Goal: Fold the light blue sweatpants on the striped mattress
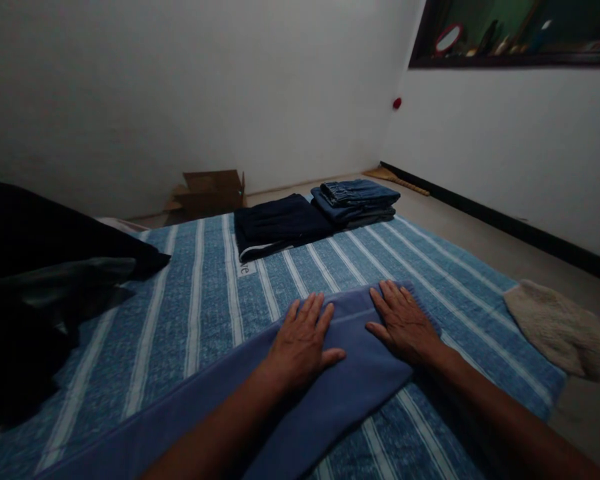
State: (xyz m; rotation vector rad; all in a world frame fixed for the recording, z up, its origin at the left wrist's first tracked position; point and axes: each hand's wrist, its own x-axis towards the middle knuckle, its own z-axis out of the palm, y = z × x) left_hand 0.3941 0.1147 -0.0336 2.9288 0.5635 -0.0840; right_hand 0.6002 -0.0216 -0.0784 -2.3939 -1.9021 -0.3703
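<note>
Fingers of left hand and right hand lightly spread, thumbs out, palms down, flat on blue-purple garment. Forearms converge forward. Garment on striped bedcover, long axis diagonal: gathered end far right, lengths trailing near left. Folded dark clothes beyond.

Periwinkle garment, white-striped blue bedding
</note>
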